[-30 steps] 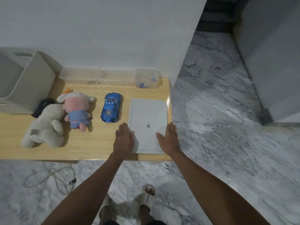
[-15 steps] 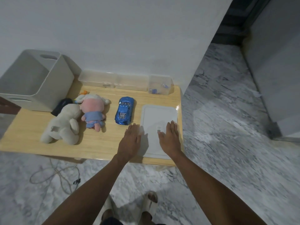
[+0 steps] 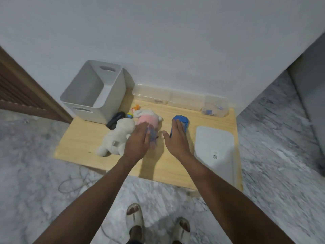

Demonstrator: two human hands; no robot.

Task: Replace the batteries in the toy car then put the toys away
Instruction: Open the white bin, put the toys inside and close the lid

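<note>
Standing at the left rear of the pale wooden surface [image 3: 82,147], a grey plastic bin [image 3: 93,90] has smooth walls and slot handles. Before it lie a fuzzy white plush [image 3: 116,136] and a pink plush [image 3: 147,118]. The left hand [image 3: 139,141], fingers straight and close together, now hovers over the pink plush, having left the flat white lid [image 3: 214,147] it flanked a second ago. The right hand [image 3: 177,138] has also moved left, its straight fingers lying along the glossy blue toy car [image 3: 182,119], which sits mid-surface between pink plush and lid. Clear plastic containers [image 3: 181,101] line the wall.
</note>
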